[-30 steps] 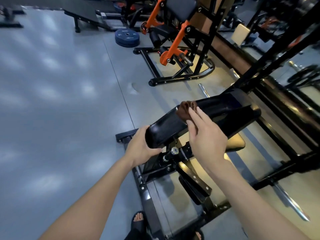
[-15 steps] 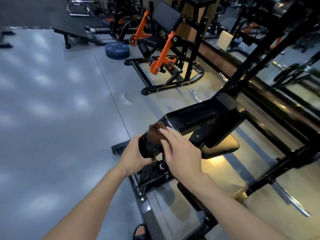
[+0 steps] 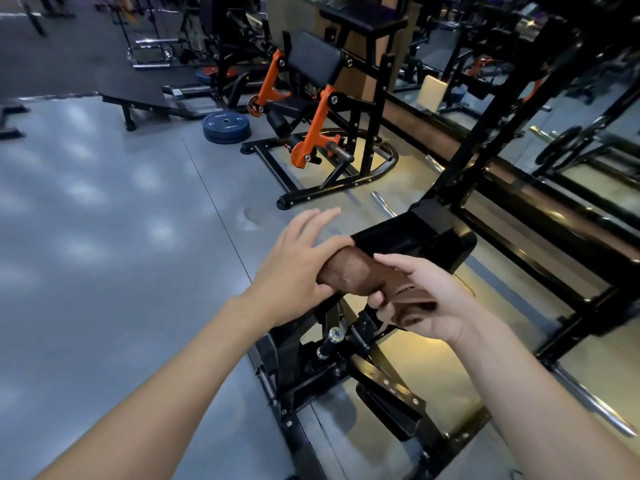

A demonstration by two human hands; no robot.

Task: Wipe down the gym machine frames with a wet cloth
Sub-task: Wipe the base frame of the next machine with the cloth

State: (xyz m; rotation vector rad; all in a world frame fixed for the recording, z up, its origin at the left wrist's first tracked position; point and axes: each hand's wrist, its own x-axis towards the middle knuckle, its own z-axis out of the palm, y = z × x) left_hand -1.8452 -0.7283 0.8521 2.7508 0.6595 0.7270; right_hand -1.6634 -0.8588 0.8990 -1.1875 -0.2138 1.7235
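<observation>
A brown cloth point(image 3: 349, 271) is draped over the near end of the black padded arm point(image 3: 412, 237) of the black machine frame point(image 3: 311, 368). My left hand point(image 3: 291, 271) is at that end. Its thumb and forefinger curl round the cloth-covered tip, while its other fingers stick out straight above. My right hand point(image 3: 426, 303) grips the bunched lower part of the cloth just right of the tip, fingers curled into the fabric. The pad's near tip is hidden under the cloth.
An orange and black machine point(image 3: 311, 133) stands further back, with blue weight plates point(image 3: 227, 128) on the grey floor beside it. A chrome bar point(image 3: 588, 403) lies low at the right. Black rack uprights point(image 3: 485, 133) and a mirror wall close the right side. Open floor lies to the left.
The cloth has slid down the pad to its near end and now covers the tip. My left hand's fingers have lifted off the pad, and my right hand has taken hold of the cloth's hanging part.
</observation>
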